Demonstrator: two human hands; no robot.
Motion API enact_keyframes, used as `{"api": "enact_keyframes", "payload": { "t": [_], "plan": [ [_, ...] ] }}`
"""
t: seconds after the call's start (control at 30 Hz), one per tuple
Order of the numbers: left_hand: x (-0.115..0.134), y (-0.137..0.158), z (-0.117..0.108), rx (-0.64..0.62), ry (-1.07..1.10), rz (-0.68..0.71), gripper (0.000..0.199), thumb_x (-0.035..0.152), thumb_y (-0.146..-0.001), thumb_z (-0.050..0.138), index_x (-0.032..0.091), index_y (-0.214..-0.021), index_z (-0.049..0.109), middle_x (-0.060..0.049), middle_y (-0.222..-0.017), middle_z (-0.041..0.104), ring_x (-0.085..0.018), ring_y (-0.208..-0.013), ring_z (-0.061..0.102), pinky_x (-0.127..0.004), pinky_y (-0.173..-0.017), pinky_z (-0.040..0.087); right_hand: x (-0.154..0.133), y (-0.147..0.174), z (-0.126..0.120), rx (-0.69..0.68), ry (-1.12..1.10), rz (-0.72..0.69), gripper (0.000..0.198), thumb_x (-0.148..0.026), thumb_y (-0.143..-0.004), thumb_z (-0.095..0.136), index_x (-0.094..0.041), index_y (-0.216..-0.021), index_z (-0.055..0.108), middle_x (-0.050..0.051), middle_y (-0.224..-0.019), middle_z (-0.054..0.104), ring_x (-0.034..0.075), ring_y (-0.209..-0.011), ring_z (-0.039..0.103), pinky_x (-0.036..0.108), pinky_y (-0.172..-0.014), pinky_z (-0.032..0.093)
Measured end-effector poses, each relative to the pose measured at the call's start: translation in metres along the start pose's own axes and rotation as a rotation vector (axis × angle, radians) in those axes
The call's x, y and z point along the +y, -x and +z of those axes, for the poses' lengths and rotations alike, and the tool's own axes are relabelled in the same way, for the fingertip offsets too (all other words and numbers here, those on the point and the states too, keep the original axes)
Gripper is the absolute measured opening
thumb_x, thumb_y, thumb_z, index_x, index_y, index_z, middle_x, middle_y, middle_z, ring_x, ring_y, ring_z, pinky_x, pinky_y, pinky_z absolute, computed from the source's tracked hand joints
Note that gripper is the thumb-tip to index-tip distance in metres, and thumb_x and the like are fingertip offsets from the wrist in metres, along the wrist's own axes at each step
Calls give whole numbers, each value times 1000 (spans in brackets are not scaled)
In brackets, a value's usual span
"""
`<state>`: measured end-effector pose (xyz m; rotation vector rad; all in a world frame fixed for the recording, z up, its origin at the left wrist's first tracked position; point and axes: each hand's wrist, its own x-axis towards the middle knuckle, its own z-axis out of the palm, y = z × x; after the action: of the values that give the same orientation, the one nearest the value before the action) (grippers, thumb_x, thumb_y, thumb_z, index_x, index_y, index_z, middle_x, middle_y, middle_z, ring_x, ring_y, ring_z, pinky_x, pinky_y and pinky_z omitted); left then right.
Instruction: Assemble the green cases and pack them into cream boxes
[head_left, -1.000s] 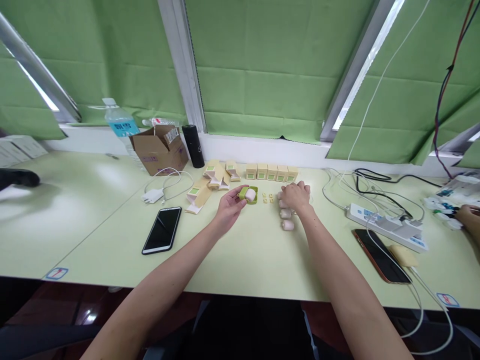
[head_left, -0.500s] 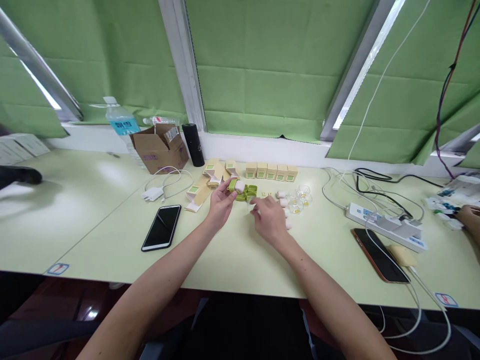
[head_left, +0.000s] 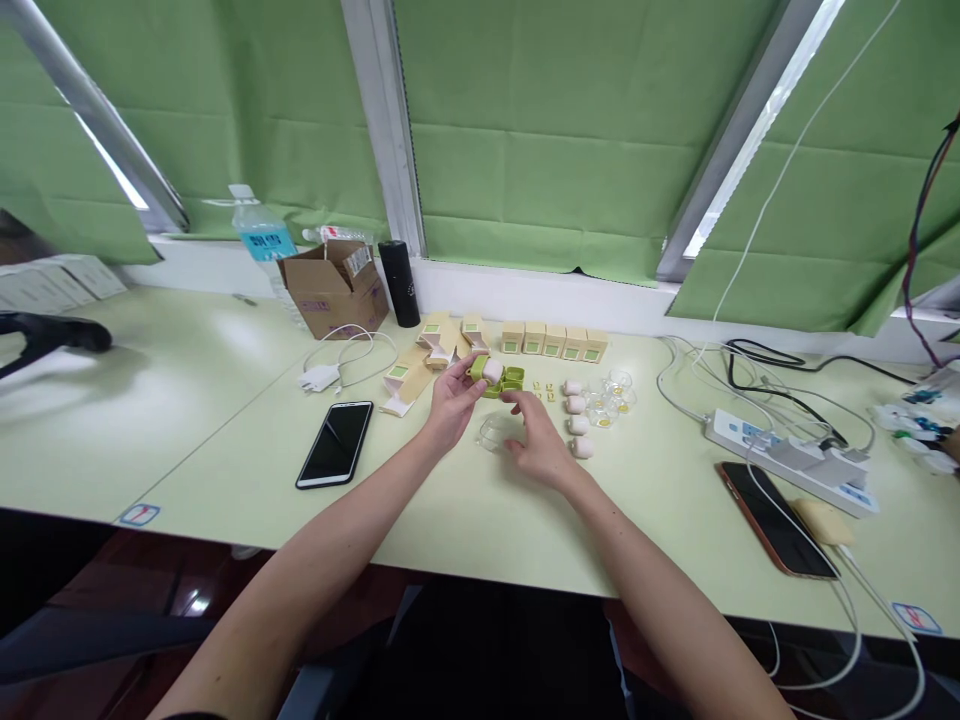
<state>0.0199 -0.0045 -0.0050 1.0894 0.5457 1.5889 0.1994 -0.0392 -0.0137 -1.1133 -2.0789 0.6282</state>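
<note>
My left hand (head_left: 450,408) grips a small green case (head_left: 478,367) with a pale pink rounded block (head_left: 493,371) at its right end. To the right, my right hand (head_left: 543,442) has its thumb and index finger apart, holding nothing. A clear plastic cover (head_left: 491,432) lies on the table by its fingertips. Behind the hands sit more green cases (head_left: 514,376), partly hidden. Tiny yellow pieces (head_left: 544,391) are laid out just beyond my right hand. A column of pale pink blocks (head_left: 579,425) and a cluster of clear covers (head_left: 604,405) lie farther right.
Small cream boxes (head_left: 554,342) stand in a row at the back, with opened ones (head_left: 409,381) to their left. A phone (head_left: 335,444), a charger (head_left: 321,377), a cardboard box (head_left: 334,292) and a black flask (head_left: 399,284) are left. A power strip (head_left: 787,460) and another phone (head_left: 776,520) are right.
My right hand has let go of the clear cover, which now lies on the table, and its fingers have spread. The left hand keeps the green case. The view has shifted slightly.
</note>
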Motion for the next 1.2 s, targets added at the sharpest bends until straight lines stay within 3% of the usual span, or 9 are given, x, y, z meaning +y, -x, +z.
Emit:
{"api": "enact_keyframes", "payload": {
  "t": [0.17, 0.3, 0.43, 0.6, 0.73, 0.87, 1.03, 1.2],
  "plan": [
    [-1, 0, 0, -11, 7, -12, 55, 32, -69, 95, 21, -119, 76, -6, -107, 73, -18, -100, 66, -32, -98, 51, 18, -1, 10, -154, -165, 86, 81, 1, -68, 58, -25, -144, 47, 12, -146, 58, 28, -136, 53, 50, -114, 44],
    [-1, 1, 0, -24, 24, -30, 55, 31, -68, 95, 21, -118, 77, -7, -108, 73, -18, -98, 66, -31, -94, 53, 18, -1, 16, -148, -204, 149, 69, -8, -74, 71, -25, -138, 55, 11, -136, 64, 28, -135, 55, 50, -117, 42],
    [-1, 1, -2, -47, 8, -41, 57, 33, -69, 95, 20, -122, 76, -6, -104, 73, -18, -96, 66, -32, -96, 51, 16, -6, 14, -69, -331, 180, 53, -19, -72, 81, -23, -122, 64, 8, -124, 70, 28, -124, 62, 49, -109, 48],
    [-3, 0, -5, -61, -32, -15, 60, 37, -69, 96, 21, -124, 76, -8, -111, 74, -22, -105, 68, -36, -99, 50, 14, -14, -1, 163, -805, 165, 55, -36, -72, 88, -27, -121, 66, 6, -124, 72, 26, -117, 69, 42, -95, 60],
    [-3, 0, -4, -85, -70, 16, 64, 38, -69, 95, 22, -128, 74, -9, -112, 75, -25, -109, 69, -37, -98, 52, 10, -14, -12, 176, -984, 154, 62, -46, -72, 91, -31, -128, 68, 5, -130, 71, 27, -112, 73, 40, -82, 65],
    [-2, 1, -3, -103, -119, 56, 61, 36, -72, 94, 23, -129, 74, -10, -123, 74, -26, -116, 68, -35, -99, 53, 9, -14, -11, 220, -1044, 193, 56, -52, -73, 91, -31, -119, 66, 4, -119, 75, 24, -97, 77, 35, -69, 65],
    [-2, 3, -1, -139, -192, 83, 56, 32, -76, 92, 21, -128, 74, -13, -131, 73, -28, -120, 68, -37, -104, 53, 11, -15, 0, 275, -1101, 225, 50, -57, -74, 90, -28, -107, 66, 2, -108, 77, 20, -88, 76, 40, -78, 68],
    [-2, 5, 0, -153, -249, 104, 53, 32, -76, 91, 20, -125, 76, -14, -132, 72, -30, -124, 67, -40, -109, 50, 9, -14, 1, 272, -1167, 216, 50, -53, -71, 94, -28, -107, 69, 3, -109, 76, 23, -95, 76, 49, -92, 68]
  ]
}}
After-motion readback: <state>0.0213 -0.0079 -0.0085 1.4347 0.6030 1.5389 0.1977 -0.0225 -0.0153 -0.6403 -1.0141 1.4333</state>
